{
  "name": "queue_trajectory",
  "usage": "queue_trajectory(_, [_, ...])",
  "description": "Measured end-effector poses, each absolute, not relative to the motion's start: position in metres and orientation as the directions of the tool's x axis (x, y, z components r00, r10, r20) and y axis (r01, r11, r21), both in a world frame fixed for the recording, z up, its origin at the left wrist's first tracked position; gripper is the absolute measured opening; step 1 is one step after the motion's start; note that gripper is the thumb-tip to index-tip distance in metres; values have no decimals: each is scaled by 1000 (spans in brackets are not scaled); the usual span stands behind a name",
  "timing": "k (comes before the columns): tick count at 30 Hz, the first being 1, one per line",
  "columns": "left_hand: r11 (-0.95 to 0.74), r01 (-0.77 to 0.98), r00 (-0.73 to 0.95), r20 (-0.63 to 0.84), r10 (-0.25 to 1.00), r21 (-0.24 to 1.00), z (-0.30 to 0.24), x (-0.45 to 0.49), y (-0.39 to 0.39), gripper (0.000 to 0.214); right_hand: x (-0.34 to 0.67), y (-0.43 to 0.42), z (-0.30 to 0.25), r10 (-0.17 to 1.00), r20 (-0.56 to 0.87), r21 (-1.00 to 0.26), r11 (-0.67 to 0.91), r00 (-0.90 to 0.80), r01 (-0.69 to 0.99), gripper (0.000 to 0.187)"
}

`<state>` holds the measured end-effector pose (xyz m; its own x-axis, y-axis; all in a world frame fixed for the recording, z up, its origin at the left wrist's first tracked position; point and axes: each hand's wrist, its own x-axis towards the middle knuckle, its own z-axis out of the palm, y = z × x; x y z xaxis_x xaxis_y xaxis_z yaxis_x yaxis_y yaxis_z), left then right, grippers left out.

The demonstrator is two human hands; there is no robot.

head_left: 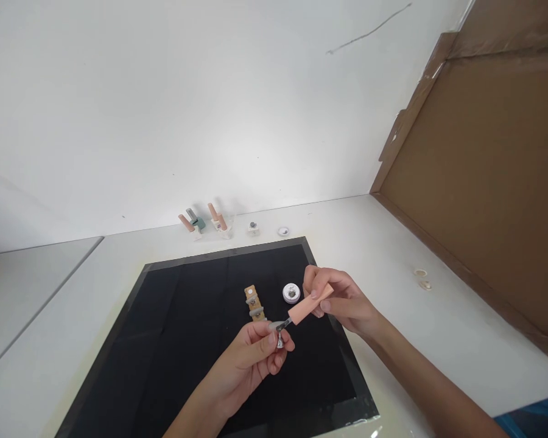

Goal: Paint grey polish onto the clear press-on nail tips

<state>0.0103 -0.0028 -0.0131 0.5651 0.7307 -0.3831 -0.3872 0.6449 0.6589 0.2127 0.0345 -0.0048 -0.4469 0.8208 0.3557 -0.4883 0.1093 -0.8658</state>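
My left hand (249, 359) is closed in a pinch on a small silver nail tip stand (280, 343) with a pale grey false nail (275, 325) on top. In my right hand (340, 298) is a nail polish brush, gripped by its long peach cap (308, 306). The brush end points down to the left and meets or nearly meets the false nail. Behind my left hand lies a tan holder strip (249, 291) carrying more grey false nails (256, 313). A round white pot (291, 293) with something dark inside sits beside my right hand.
A black mat (187, 322) covers the white table. Polish bottles with peach caps (187, 222) and one with a grey cap (192, 214) stand along the wall. Nearby are a small clear-and-white container (253, 229) and a white lid (284, 231). Brown cardboard (493, 182) rises at right.
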Motion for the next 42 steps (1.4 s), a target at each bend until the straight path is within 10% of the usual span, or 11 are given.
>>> queue_trajectory(42, [564,-470,482,-338,808,679,-7,13,-3,21,208,33,-8,865,240,-894,20,-440,-449,17])
